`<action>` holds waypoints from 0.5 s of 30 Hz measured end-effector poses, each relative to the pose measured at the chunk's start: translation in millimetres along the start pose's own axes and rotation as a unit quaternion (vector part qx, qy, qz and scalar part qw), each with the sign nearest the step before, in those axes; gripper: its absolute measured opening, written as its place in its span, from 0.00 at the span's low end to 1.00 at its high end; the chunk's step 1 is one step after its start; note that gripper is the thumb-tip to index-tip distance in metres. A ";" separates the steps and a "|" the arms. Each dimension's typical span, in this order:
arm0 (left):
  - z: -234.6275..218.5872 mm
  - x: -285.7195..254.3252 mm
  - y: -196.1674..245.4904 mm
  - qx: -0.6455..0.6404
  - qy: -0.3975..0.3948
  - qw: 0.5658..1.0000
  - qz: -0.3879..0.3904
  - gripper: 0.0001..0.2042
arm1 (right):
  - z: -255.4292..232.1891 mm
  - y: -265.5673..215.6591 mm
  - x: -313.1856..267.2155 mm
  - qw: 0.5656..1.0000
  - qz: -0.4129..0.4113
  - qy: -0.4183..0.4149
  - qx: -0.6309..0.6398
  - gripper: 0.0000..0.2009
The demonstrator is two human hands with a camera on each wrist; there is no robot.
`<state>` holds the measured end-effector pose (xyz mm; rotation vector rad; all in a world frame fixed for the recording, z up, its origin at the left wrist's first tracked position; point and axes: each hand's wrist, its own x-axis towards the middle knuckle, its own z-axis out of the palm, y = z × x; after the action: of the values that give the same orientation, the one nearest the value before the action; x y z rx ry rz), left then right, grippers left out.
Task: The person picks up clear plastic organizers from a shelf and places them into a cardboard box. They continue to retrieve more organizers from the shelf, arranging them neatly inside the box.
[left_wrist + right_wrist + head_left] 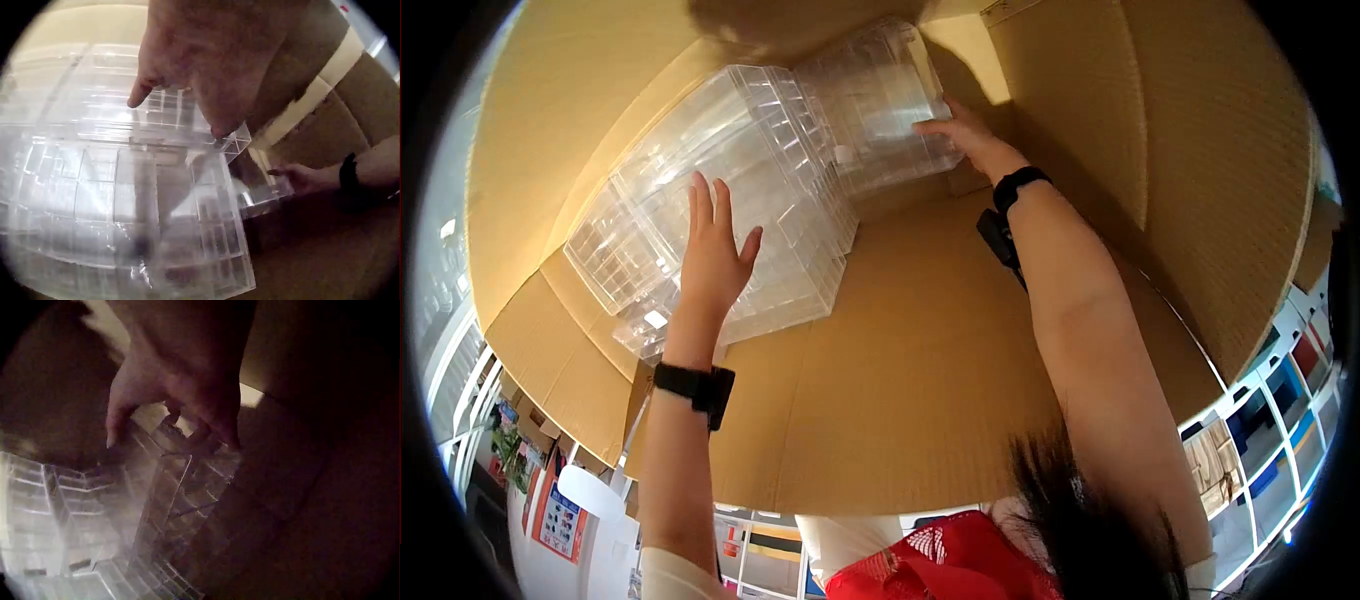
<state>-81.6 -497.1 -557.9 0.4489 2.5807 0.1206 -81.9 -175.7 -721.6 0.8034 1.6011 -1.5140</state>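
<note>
Clear plastic compartment boxes [785, 265] lie grouped on the left inside a big cardboard box. My left hand [715, 250] is over them with its fingers extended and the thumb apart. In the left wrist view that hand [212, 56] overlaps the clear walls and dividers, gripping nothing. Farther back on the right is another clear plastic box [880, 115]. My right hand [975, 140] holds its right end, thumb over the near face. In the dim right wrist view, the thumb and fingers of the right hand [175, 381] straddle the end of this divided box [187, 487].
The cardboard box [920, 350] surrounds both hands, its tall side wall [1200, 150] standing close to the right arm. Bare cardboard shows between the forearms. Outside are white wire racks [1270, 430] at right and a white surface with an orange-edged sheet [560, 520] at lower left.
</note>
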 end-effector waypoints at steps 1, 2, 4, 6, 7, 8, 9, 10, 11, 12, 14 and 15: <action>-0.5 0.5 0.3 -0.012 -0.006 1.000 0.001 0.33 | -1.1 -2.5 1.7 1.000 0.009 -0.001 0.014 0.49; -0.9 0.5 1.2 -0.022 -0.007 1.000 0.005 0.34 | -1.3 -5.9 0.6 0.999 0.018 -0.003 0.029 0.49; -2.3 0.7 0.8 -0.034 -0.008 0.999 0.013 0.34 | -3.7 4.7 13.1 0.996 0.008 -0.020 0.091 0.48; -0.7 -0.3 0.6 -0.021 -0.008 0.999 0.027 0.36 | 3.2 7.7 23.9 0.986 -0.026 -0.044 0.156 0.47; 0.2 0.3 1.8 -0.020 -0.014 0.999 0.022 0.36 | 2.5 11.8 22.5 0.978 -0.020 -0.039 0.203 0.44; 0.6 1.0 2.7 -0.019 -0.020 0.999 0.018 0.36 | 3.9 13.8 26.9 0.976 -0.034 -0.042 0.211 0.44; 0.2 1.4 3.9 -0.023 -0.026 0.999 0.018 0.37 | 3.0 17.8 31.0 0.974 -0.046 -0.043 0.218 0.43; -1.7 1.1 5.6 -0.027 -0.031 0.999 0.017 0.38 | 1.4 21.6 35.1 0.972 -0.060 -0.044 0.224 0.43; -3.0 0.7 6.7 -0.031 -0.036 0.999 0.015 0.38 | -0.1 31.0 47.3 0.975 -0.053 -0.038 0.213 0.42; -2.6 0.7 5.6 -0.028 -0.039 0.999 0.018 0.39 | -1.2 45.5 66.0 0.978 -0.046 -0.031 0.202 0.42; -1.4 1.5 4.9 -0.025 -0.045 0.998 0.024 0.40 | -3.0 58.5 77.5 0.990 -0.034 0.013 0.135 0.42; -2.2 1.7 6.2 -0.017 -0.043 0.999 0.027 0.39 | 2.2 57.4 78.2 0.995 -0.029 0.048 0.078 0.42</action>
<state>-82.3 -490.6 -555.8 0.5018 2.4787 0.1599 -71.4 -177.6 -818.1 0.9356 1.6011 -1.6811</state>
